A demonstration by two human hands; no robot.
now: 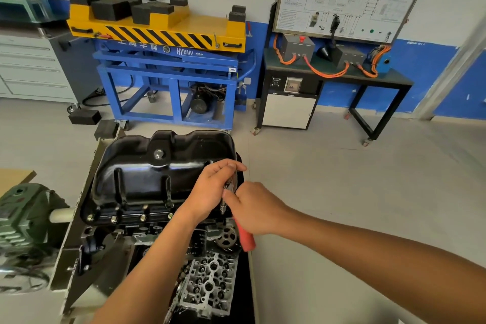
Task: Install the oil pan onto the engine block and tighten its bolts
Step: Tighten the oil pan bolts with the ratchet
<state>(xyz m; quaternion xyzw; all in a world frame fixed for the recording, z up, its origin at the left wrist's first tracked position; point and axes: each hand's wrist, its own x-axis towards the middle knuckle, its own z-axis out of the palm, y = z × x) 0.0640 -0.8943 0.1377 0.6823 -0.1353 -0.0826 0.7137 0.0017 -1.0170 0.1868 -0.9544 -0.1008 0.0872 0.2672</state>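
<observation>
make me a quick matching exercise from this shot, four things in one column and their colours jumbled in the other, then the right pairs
Things
1 oil pan
2 wrench
3 lift table
4 cables

Colours
A orange
B glossy black
C yellow top, blue frame
D red grip

Pairs: 1-B, 2-D, 3-C, 4-A
</observation>
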